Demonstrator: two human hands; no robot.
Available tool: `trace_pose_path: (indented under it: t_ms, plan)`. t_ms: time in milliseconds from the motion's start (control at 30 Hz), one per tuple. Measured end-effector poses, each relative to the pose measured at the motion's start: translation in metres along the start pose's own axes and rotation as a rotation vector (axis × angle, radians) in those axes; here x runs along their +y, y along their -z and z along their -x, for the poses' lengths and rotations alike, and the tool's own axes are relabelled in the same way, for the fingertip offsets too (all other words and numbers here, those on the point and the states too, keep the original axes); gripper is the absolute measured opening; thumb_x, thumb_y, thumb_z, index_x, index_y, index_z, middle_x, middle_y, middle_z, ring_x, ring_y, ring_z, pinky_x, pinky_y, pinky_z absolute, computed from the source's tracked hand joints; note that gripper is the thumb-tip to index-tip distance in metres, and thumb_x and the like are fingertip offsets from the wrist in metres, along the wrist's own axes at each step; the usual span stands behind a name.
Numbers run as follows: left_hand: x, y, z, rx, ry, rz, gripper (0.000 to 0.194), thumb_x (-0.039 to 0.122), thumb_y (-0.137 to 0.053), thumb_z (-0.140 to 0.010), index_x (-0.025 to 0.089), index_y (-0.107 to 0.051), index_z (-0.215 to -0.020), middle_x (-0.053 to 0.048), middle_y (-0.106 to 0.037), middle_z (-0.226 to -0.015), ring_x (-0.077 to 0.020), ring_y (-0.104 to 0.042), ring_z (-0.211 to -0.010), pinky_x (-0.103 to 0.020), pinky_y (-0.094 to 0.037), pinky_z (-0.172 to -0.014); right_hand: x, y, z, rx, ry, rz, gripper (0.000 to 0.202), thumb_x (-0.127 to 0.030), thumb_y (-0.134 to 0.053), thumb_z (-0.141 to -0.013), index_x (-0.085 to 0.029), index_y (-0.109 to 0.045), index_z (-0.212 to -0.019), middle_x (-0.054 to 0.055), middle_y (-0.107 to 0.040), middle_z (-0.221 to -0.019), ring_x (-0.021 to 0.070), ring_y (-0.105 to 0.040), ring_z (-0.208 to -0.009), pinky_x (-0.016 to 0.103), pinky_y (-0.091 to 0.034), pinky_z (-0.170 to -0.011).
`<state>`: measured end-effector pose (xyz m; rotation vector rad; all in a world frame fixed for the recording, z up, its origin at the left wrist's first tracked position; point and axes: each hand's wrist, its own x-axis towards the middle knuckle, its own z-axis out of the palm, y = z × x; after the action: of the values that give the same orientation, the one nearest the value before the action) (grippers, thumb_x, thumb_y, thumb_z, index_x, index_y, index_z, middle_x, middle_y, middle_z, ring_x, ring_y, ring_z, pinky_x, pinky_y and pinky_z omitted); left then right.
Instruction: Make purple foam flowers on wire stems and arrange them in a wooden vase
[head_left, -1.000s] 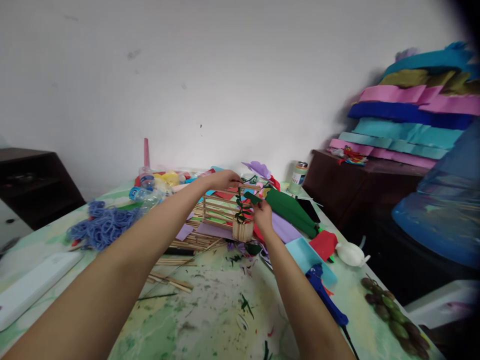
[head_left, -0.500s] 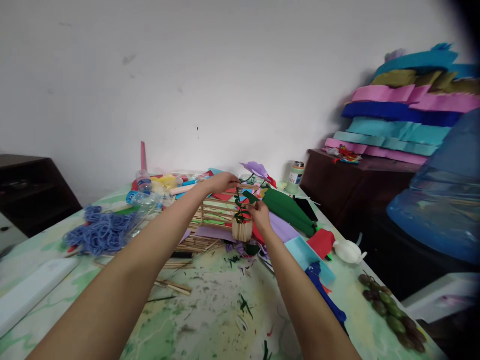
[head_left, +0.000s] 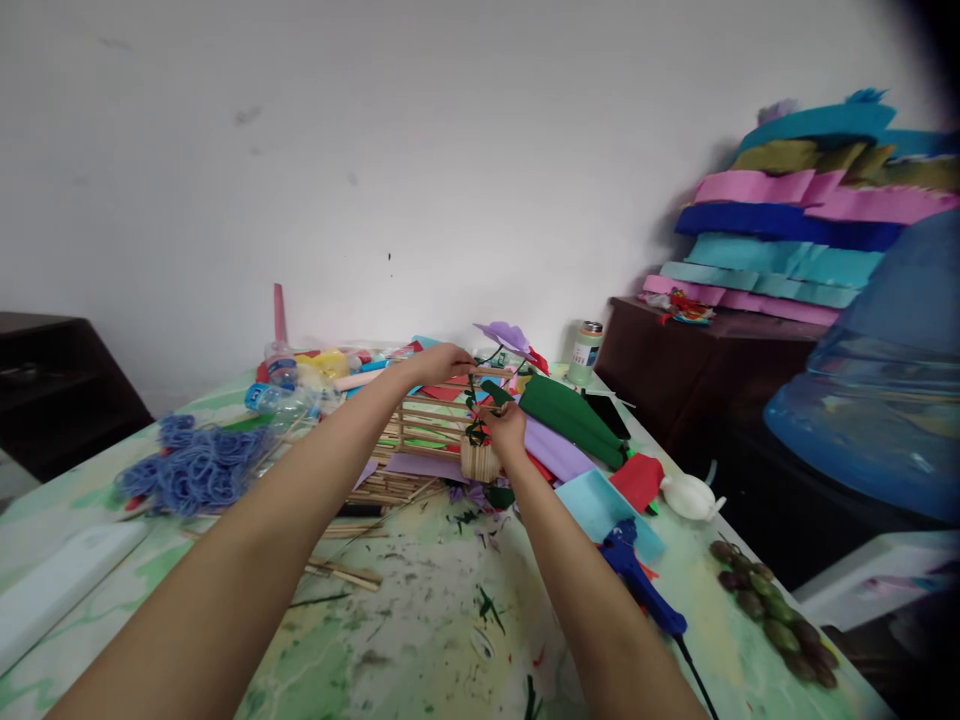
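Note:
A small model built of thin wooden sticks [head_left: 431, 430] stands mid-table, with a little stick pot [head_left: 480, 462] at its near right corner. A dark green paper vine [head_left: 472, 395] rises from the pot toward the upper rail. My left hand [head_left: 448, 362] is closed at the vine's upper end, beside the rail; its fingertips are partly hidden. Lower down, my right hand [head_left: 505, 428] pinches the vine just above the pot, its fingers partly covering it. Behind my hands, a purple paper flower [head_left: 504, 337] on a dark stem leans over the model.
Blue yarn [head_left: 199, 465] and plastic bottles [head_left: 281, 402] lie left. To the right are green paper [head_left: 570, 420], a phone [head_left: 606, 415], a blue glue gun [head_left: 641, 578] with its cord and grapes [head_left: 776, 610]. A jar [head_left: 585, 352] stands behind. Scraps [head_left: 487, 605] litter the front.
The view has shifted slightly, moving the scene a little left. My right hand has moved in closer to the vine above the pot. My left hand stays at the top.

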<state>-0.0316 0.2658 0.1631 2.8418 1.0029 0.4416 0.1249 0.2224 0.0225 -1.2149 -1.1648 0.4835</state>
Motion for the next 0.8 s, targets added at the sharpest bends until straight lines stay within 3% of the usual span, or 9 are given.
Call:
trace_pose_path:
  t_ms: [267, 400, 500, 600, 733, 800]
  plan:
    - [0.008, 0.005, 0.004, -0.009, 0.009, -0.008, 0.042, 0.044, -0.042, -0.085, 0.013, -0.068, -0.098, -0.008, -0.067, -0.080, -0.0156, -0.054, -0.066, -0.025, -0.035, -0.061, 0.008, -0.002, -0.006, -0.043, -0.003, -0.041, 0.030, -0.042, -0.071, -0.057, -0.015, -0.056, -0.058, -0.002, -0.054, -0.051, 0.0113, -0.049, -0.048, 0.020, -0.033, -0.043]
    - [0.006, 0.006, 0.010, 0.078, 0.054, 0.041, 0.048, 0.046, -0.046, -0.084, 0.014, -0.060, -0.117, -0.012, -0.065, -0.108, -0.0214, -0.059, -0.092, -0.028, -0.041, -0.077, 0.008, -0.002, -0.006, -0.054, -0.006, -0.064, 0.031, -0.044, -0.070, -0.058, -0.016, -0.055, -0.057, -0.002, -0.053, -0.050, 0.0117, -0.047, -0.048, 0.020, -0.032, -0.043]
    - [0.005, 0.007, 0.021, 0.251, 0.078, 0.064, 0.052, 0.048, -0.046, -0.084, 0.016, -0.054, -0.125, -0.012, -0.058, -0.122, -0.0233, -0.053, -0.110, -0.033, -0.038, -0.093, 0.006, -0.001, -0.005, -0.048, -0.008, -0.079, 0.032, -0.044, -0.071, -0.057, -0.017, -0.055, -0.056, -0.002, -0.053, -0.051, 0.0117, -0.046, -0.048, 0.021, -0.032, -0.043]
    - [0.005, 0.008, 0.041, 0.513, 0.109, 0.096, 0.049, 0.047, -0.045, -0.085, 0.017, -0.055, -0.122, -0.009, -0.060, -0.119, -0.0213, -0.053, -0.111, -0.034, -0.038, -0.096, 0.002, 0.002, -0.006, -0.050, 0.000, -0.098, 0.031, -0.042, -0.071, -0.057, -0.017, -0.054, -0.055, -0.002, -0.052, -0.051, 0.0110, -0.045, -0.048, 0.021, -0.033, -0.044]
    - [-0.009, -0.007, 0.077, 0.875, 0.327, 0.171, 0.047, 0.046, -0.050, -0.083, 0.016, -0.057, -0.118, -0.010, -0.062, -0.112, -0.0208, -0.057, -0.105, -0.033, -0.043, -0.092, -0.005, 0.011, -0.010, -0.056, 0.018, -0.111, 0.031, -0.040, -0.072, -0.057, -0.017, -0.052, -0.051, -0.004, -0.048, -0.048, 0.0095, -0.041, -0.045, 0.021, -0.031, -0.043]
    - [-0.023, -0.023, 0.092, 0.985, 0.441, 0.213, 0.047, 0.047, -0.051, -0.082, 0.016, -0.058, -0.116, -0.011, -0.062, -0.112, -0.0219, -0.057, -0.105, -0.034, -0.044, -0.092, -0.010, 0.017, -0.011, -0.055, 0.029, -0.113, 0.032, -0.039, -0.072, -0.057, -0.017, -0.051, -0.049, -0.004, -0.047, -0.047, 0.0092, -0.040, -0.045, 0.021, -0.030, -0.043]
